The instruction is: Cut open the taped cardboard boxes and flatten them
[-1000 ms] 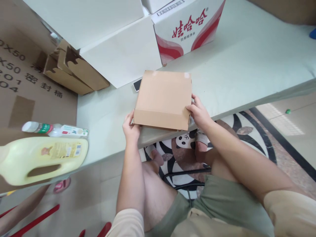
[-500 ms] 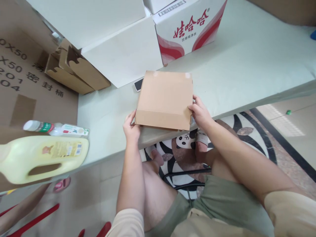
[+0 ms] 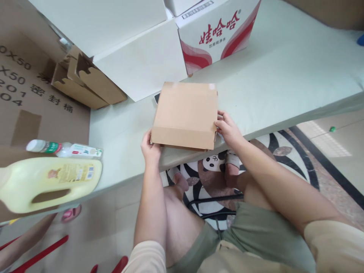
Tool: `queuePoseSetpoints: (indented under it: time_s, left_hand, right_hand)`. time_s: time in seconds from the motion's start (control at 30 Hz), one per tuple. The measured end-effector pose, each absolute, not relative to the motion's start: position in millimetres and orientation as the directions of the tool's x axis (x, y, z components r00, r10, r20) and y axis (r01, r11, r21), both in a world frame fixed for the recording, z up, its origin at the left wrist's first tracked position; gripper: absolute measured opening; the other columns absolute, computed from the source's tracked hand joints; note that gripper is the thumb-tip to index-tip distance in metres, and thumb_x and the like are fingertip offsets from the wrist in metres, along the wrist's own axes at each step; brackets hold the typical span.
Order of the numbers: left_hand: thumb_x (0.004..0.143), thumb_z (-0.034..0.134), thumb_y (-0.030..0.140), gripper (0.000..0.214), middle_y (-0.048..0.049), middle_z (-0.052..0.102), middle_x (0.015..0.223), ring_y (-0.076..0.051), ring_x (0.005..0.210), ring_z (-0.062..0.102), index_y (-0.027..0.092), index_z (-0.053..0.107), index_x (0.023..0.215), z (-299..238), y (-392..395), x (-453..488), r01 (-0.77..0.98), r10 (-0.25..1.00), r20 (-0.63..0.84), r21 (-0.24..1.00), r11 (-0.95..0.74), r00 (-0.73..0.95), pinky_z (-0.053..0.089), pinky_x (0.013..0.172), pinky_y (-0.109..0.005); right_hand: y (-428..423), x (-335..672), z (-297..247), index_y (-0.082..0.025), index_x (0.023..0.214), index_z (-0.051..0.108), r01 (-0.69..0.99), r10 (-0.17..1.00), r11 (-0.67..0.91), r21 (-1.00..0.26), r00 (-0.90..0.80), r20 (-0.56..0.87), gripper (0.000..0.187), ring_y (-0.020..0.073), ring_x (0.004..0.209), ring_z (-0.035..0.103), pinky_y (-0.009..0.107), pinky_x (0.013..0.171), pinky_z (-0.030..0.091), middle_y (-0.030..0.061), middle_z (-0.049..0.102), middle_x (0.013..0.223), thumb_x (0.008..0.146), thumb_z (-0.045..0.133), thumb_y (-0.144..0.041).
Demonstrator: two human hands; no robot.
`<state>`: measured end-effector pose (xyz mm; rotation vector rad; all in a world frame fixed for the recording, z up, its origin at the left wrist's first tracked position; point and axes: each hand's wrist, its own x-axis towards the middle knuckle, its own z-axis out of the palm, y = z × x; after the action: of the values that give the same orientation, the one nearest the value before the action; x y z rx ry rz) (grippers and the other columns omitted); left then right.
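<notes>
One table (image 3: 287,79) stretches from 8 to 2 o'clock, reckoned about the box (image 3: 186,106) between the hands. A printed carton (image 3: 17,125) stands at 9, a white case (image 3: 142,60) at 11 and a red-marked case (image 3: 216,41) at 1. Next down in size, the box itself sits at the table's near edge, its long side at 6 facing the person. A jug (image 3: 51,185) lies well apart at 8.

Smaller again, the left hand (image 3: 150,146) curls about the box's corner at 8, and the right hand (image 3: 227,129) pinches its side between 3 and 4, thumb near the top edge. Both are closed on the box as far as its walls allow. Beside the jug lies a bottle (image 3: 61,148); a dark slab (image 3: 156,98) peeks out at 10.

To handle the box well, I would keep both hands level and press evenly, since thin card would probably bow under a hard squeeze.

The carton, white case and jug's neck run out of view. Whether the box rests on the table or is slightly raised, I cannot tell; its inside, its underside and some fingertips are hidden. The slab is mostly covered.
</notes>
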<state>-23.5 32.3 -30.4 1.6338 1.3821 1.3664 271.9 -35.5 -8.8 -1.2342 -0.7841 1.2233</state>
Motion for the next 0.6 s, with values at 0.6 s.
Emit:
queuePoseSetpoints:
  time_s: [0.6]
  left_hand:
    - [0.076,0.07,0.027,0.039,-0.0097,0.074,0.115,-0.025,0.113,0.07,0.02,0.07,0.115,-25.9,29.9,-19.9,0.327,0.95,0.303,0.908,-0.262,-0.08,0.059,0.098,-0.039]
  right_hand:
    - [-36.4,271.3,-6.8,-0.03,0.12,0.048,-0.237,0.961,-0.111,-0.965,0.221,-0.165,0.043,0.0268,0.13,0.06,0.051,0.103,0.057,0.0047,0.061,0.143,0.078,0.057,-0.036]
